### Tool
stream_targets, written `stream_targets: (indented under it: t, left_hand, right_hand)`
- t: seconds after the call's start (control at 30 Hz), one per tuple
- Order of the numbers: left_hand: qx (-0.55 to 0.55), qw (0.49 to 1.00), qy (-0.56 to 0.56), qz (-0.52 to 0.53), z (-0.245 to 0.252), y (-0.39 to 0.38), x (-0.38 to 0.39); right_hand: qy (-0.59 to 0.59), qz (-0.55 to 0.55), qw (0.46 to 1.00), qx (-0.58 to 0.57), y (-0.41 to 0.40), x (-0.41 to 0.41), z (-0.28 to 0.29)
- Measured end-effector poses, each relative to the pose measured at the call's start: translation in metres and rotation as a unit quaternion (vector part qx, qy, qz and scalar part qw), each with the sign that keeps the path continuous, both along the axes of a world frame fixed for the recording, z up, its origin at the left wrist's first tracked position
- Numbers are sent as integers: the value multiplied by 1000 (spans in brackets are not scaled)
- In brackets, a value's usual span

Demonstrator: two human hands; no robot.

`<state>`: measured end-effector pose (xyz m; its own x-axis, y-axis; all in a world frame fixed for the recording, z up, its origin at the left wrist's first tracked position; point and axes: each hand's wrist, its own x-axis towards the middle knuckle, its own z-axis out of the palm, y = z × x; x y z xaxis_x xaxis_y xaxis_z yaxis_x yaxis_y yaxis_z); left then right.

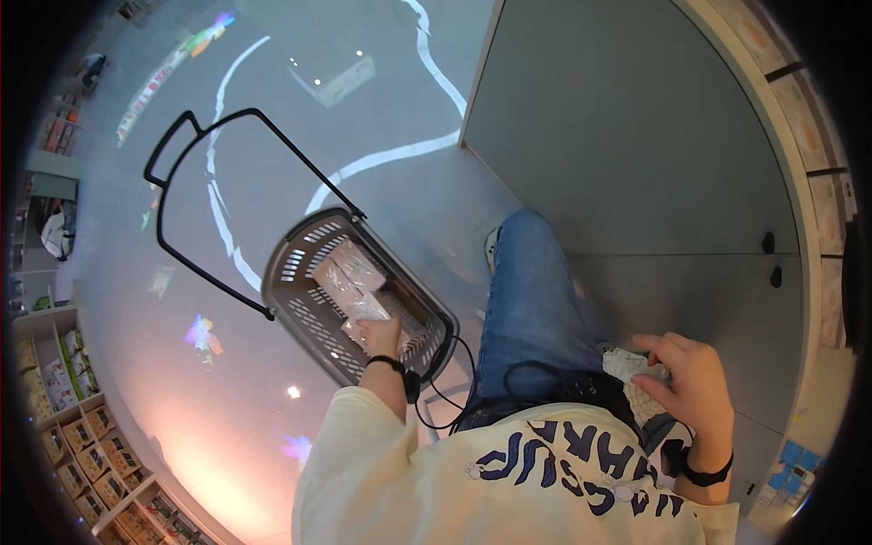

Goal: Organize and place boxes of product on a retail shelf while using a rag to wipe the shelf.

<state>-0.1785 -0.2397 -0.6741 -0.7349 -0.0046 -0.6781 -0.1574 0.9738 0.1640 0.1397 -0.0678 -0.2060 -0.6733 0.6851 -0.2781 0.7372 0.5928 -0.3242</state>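
A grey plastic shopping basket point(313, 327) with slotted sides stands on the floor at my left, its long black handle point(300, 160) swung out away from me. Inside lie several clear-wrapped pinkish-white packages point(357, 266). Reaching down into the basket, my left hand point(381, 335) has its fingers closed on one wrapped package point(368, 306); part of that package is hidden by the hand. At the right, my right hand point(674, 371) is held in front of my hip with thumb and fingers apart and nothing between them. A white checked cloth point(630, 385) shows behind it.
A grey-green cabinet point(633, 136) with two small black knobs rises ahead and to the right. Shelves of packaged goods point(95, 456) stand at the lower left, and boxes point(804, 122) line the right edge. Black cords point(470, 368) hang between the basket and my leg.
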Motion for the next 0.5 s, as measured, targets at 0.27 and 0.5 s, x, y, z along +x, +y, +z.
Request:
stream_targets:
  t: [0.27,0.5]
  left_hand:
    - [89,957,104,-255,155,-48,-108]
    - [361,796,295,-387,422,13,-39]
  right_hand:
    - [28,26,999,33,-2,26,11]
    - [133,26,981,139,6,82,42]
